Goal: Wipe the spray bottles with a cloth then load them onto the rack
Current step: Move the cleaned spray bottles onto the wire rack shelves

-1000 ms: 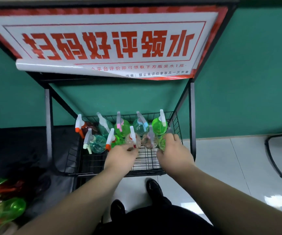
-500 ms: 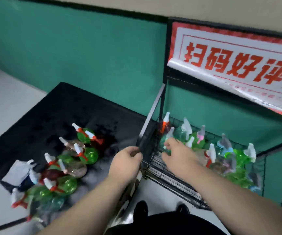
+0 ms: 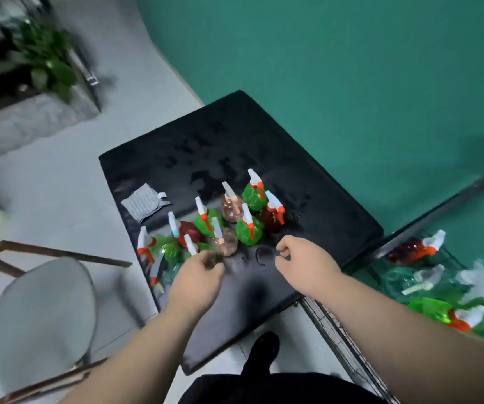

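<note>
You are at the pick-up step: with part of the batch already lying in the wire rack at the lower right of the frame, both hands are over the black tabletop at centre, where the unloaded spray bottles stand in a tight cluster, triggers up. Your left hand is low in the centre with its fingers bent toward the pale pink bottle at the near edge of the cluster. Motion blur hides whether they touch it, so I cannot tell if that hand has hold of anything. Your right hand, just right of the cluster, has its fingers loosely curled with nothing in them. The grey cloth lies flat on the tabletop at the cluster's upper left, well apart from both hands, so no wiping is under way. My reading is that the next move needs one bottle lifted out by its neck and the cloth fetched with the other hand. The bottles stand close, and a sideways pull would likely topple a neighbour. Lift straight up, wipe, then carry it to the rack.
</note>
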